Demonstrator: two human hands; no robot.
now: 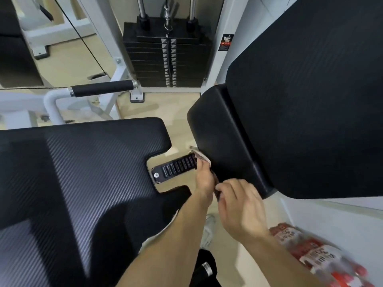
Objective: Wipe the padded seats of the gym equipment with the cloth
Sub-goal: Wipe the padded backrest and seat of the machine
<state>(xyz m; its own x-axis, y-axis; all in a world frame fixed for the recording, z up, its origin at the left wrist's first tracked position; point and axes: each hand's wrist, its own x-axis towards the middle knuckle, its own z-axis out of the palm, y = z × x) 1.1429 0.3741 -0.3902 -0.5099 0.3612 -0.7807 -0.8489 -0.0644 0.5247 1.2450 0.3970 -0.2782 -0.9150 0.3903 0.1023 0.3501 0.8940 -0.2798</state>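
A wide black padded seat [72, 172] with a ribbed texture fills the lower left. To its right rises a black padded backrest [300, 96], whose lower edge pad [223, 137] juts toward the seat. My left hand [204, 177] presses a small patterned cloth [200, 156] against the bottom of that edge pad. Only a corner of the cloth shows above the fingers. My right hand [240, 206] is curled just beside the left, fingers closed against the pad's lower corner and on the cloth's near end.
A black slotted adjustment bar [176, 167] sits in the seat's notch. A weight stack [167, 59] stands behind, with a black foam handle [103, 90] on a white frame at left. Shrink-wrapped red-capped bottles [323, 257] lie on the floor at lower right.
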